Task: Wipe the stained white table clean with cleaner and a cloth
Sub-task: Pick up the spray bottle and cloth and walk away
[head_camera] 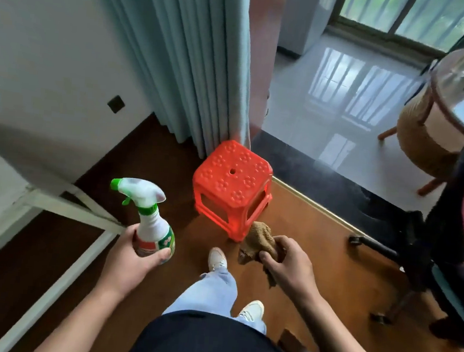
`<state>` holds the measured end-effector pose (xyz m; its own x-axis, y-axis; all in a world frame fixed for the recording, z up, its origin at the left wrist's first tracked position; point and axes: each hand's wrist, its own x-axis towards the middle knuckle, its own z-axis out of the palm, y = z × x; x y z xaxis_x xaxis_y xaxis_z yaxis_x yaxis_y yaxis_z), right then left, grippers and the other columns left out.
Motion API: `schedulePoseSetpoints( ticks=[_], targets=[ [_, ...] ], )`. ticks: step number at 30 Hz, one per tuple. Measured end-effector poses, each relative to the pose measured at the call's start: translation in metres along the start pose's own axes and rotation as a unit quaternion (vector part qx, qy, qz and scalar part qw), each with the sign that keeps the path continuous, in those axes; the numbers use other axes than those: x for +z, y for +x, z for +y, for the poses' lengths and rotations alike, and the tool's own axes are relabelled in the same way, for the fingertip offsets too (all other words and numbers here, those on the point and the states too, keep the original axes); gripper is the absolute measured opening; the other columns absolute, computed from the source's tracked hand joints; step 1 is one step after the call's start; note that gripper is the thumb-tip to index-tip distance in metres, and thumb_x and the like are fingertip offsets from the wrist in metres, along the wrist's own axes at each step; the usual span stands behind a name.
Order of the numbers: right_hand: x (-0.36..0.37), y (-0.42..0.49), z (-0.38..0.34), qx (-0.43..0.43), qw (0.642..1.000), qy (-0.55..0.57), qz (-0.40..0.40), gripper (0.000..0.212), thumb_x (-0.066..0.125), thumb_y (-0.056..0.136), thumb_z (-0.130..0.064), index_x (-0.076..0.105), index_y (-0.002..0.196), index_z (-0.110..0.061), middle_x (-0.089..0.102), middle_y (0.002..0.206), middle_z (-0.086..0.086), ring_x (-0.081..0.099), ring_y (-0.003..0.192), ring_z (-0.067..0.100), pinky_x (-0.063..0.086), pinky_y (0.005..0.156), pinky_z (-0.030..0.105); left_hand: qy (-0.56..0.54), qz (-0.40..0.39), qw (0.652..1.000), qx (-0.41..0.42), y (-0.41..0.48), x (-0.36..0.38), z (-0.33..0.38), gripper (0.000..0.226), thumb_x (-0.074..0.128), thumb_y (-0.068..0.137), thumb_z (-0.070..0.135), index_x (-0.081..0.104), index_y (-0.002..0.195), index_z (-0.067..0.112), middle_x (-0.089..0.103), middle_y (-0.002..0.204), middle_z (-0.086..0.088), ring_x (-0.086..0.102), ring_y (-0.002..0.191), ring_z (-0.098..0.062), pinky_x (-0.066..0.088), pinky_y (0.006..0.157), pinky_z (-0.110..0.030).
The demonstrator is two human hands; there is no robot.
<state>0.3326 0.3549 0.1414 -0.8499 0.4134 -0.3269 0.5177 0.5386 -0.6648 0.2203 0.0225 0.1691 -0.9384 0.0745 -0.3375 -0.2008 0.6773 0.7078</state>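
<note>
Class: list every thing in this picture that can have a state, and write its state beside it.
spray bottle: nozzle end up, gripped by the left hand
cloth: bunched, gripped by the right hand
stool: upright on the floor, nothing on top
curtain: gathered, hanging to the floor
table: only a corner in view; stains cannot be told

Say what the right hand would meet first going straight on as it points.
Probably the red stool, just past the cloth the right hand grips, though depth is unclear.
</note>
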Motion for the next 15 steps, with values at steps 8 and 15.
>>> schedulePoseSetpoints(
  ticks=[8, 15],
  targets=[
    [-0.009, 0.086, -0.017, 0.007, 1.0, -0.02, -0.012, 0.025, 0.071, 0.077, -0.047, 0.061, 0.094, -0.032, 0.06, 0.083, -0.013, 0.058, 0.075, 0.005, 0.046, 0.064, 0.026, -0.043, -0.018, 0.996, -0.082, 0.075, 0.019, 0.01, 0.075, 0.094, 0.051, 0.05, 0.065, 0.116, 0.026, 0.074, 0.109, -0.001, 0.074, 0.1, -0.023, 0.061, 0.087, -0.054],
    [-0.029, 0.175, -0.04, 0.026, 1.0, -0.006, -0.002, 0.022, 0.073, 0.079, -0.043, 0.061, 0.094, -0.032, 0.064, 0.085, -0.011, 0.063, 0.074, 0.008, 0.054, 0.07, 0.037, 0.019, -0.035, 0.999, -0.025, 0.169, 0.038, 0.061, 0.066, 0.097, 0.059, 0.04, 0.059, 0.112, 0.038, 0.069, 0.104, 0.015, 0.067, 0.095, -0.005, 0.051, 0.078, -0.032]
  ],
)
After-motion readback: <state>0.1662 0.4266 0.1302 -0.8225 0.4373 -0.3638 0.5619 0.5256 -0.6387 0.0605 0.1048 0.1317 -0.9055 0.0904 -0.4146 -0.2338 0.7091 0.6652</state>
